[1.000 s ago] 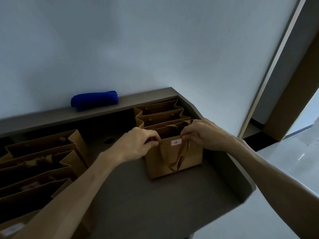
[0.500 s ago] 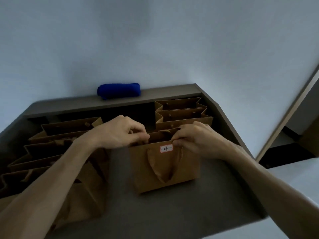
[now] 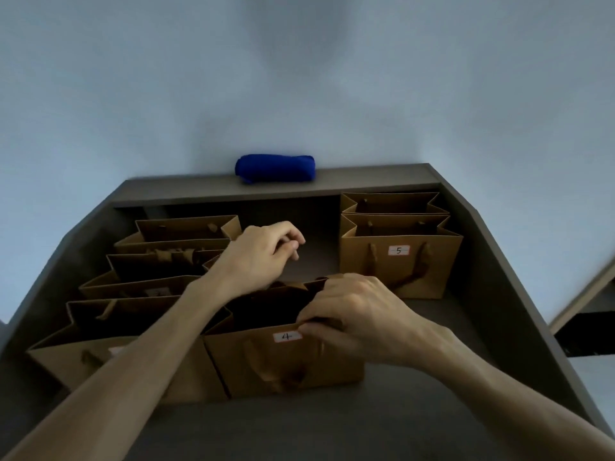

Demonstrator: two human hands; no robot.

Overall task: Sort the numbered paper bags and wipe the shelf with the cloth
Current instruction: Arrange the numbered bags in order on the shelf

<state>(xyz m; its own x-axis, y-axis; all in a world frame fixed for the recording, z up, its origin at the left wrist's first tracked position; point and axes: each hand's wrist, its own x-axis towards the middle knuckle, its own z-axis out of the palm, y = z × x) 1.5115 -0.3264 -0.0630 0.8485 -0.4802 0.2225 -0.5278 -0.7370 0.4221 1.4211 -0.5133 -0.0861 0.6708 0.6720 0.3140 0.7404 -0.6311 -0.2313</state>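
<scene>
Brown paper bag w/ label "4", front centre of shelf, inside dark. Right hand pinches its rim; left hand above, fingers loosely curled, holding nothing. Blue cloth on back ledge.

One head-worn, wide-angle view looks forward and steeply down from above the near edge of the grey shelf, facing the pale wall behind it. It sits close: both forearms enter from the bottom corners, and the wide lens bends the shelf's side edges outward. No second view is present, so nothing is shared between views
</scene>
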